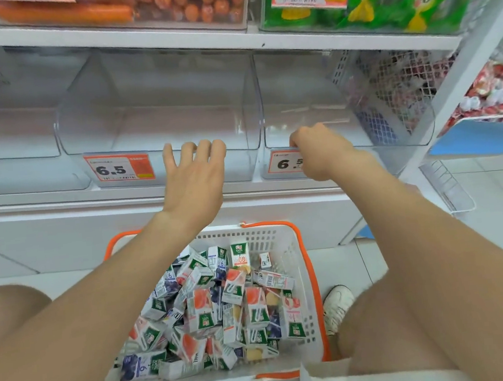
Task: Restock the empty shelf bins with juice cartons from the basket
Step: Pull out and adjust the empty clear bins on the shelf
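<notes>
- Juice cartons (213, 313) lying heaped in white-orange basket (308, 264) on floor (343, 261), below bins.
- L hand (193, 177) hooking fingers over mid bin (151, 120) front rim.
- R hand (323, 152) gripping rt bin (307, 108) rim, fingers curled.

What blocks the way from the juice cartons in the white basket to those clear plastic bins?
Nothing visible. The white plastic basket is open-topped; the middle clear plastic bin and right clear plastic bin are empty and open at the front. Only the left hand and right hand hold their front rims.
</notes>
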A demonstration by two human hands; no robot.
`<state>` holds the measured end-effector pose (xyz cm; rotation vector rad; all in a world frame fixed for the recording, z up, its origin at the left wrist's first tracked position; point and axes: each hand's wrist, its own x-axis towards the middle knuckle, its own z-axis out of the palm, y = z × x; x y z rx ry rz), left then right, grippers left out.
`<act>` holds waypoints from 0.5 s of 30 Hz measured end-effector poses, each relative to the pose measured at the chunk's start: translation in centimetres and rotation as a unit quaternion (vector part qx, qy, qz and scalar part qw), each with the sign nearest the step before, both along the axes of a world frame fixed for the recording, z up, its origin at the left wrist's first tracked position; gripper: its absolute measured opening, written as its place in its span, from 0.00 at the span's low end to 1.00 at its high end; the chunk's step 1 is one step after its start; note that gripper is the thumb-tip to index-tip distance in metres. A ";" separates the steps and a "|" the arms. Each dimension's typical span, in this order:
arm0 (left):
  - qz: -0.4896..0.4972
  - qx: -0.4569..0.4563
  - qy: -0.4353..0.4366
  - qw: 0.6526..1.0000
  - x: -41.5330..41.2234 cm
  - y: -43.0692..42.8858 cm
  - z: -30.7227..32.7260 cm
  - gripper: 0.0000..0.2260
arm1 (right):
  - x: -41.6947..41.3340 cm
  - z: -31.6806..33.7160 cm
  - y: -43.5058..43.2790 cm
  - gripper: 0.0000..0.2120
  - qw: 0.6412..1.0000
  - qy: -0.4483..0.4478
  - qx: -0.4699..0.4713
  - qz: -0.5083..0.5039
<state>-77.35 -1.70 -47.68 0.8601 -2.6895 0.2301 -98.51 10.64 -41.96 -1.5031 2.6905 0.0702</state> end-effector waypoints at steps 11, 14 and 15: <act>0.029 0.032 0.030 0.999 -0.4 -0.9 0.9 0.22 | -0.2 0.9 1.9 0.18 0.996 0.036 -0.071 0.039; 0.030 0.030 0.037 0.998 -0.1 -0.9 1.1 0.24 | 0.5 0.4 3.3 0.18 0.997 0.029 -0.058 0.045; 0.027 0.031 0.036 0.999 0.0 -0.8 1.1 0.25 | 0.9 0.1 3.6 0.17 0.997 0.023 -0.049 0.047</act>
